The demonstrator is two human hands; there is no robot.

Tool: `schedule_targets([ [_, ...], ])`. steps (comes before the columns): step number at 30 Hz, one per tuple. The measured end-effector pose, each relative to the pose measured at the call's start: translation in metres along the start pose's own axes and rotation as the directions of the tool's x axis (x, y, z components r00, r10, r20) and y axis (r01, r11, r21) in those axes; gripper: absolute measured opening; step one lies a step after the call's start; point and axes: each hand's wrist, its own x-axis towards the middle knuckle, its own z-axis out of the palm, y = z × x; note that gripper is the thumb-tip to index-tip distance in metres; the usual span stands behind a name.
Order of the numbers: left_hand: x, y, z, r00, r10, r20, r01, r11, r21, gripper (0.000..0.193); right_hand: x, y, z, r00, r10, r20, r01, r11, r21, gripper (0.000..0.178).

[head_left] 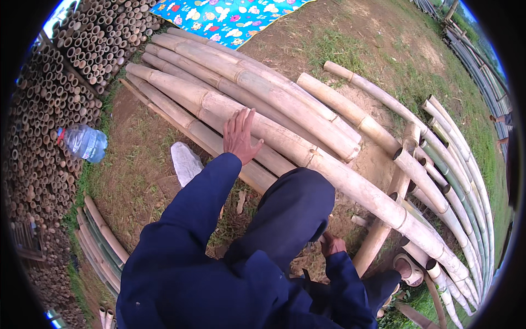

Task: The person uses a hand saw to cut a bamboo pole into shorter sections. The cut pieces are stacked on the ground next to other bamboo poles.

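Note:
My left hand [239,134] lies with spread fingers on a long, pale bamboo pole [350,186]. That pole runs from the upper left to the lower right, past my bent knee [301,200]. Low beside the knee, my right hand [332,244] is closed; its fingers are partly hidden, and what they hold cannot be made out. Several more bamboo poles [263,82] lie alongside the one under my left hand. A crosswise bamboo pole [372,247] passes beneath the long one, to the right of my right hand.
Cut bamboo [82,38] is stacked at the left, near a large clear plastic bottle [90,143]. A whitish lump [186,163] sits on the ground beside my left arm. Long poles [466,181] fan out at the right. A blue patterned sheet [230,19] lies at the top.

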Motion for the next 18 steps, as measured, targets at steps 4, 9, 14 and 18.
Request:
schedule_targets([
  [4,-0.032,-0.041,0.030,0.554,-0.780,-0.289,0.816,0.579,0.002,0.107,0.033,-0.052,-0.013,0.982,-0.032,-0.187,0.038,0.999,0.029,0.012],
  [9,-0.005,-0.079,0.049,0.569,-0.777,0.271,0.391,-0.035,-0.920,0.064,0.068,-0.087,-0.048,0.940,-0.009,-0.341,-0.018,0.997,-0.075,0.010],
  [14,0.040,-0.068,0.043,0.611,-0.702,0.367,0.287,-0.235,-0.929,0.027,0.089,-0.096,-0.121,0.894,-0.111,-0.434,0.023,0.979,-0.204,0.022],
  [18,0.055,-0.062,0.029,0.566,-0.648,0.509,0.425,-0.299,-0.854,0.015,0.095,-0.113,-0.170,0.884,-0.187,-0.429,0.116,0.976,-0.187,0.027],
])
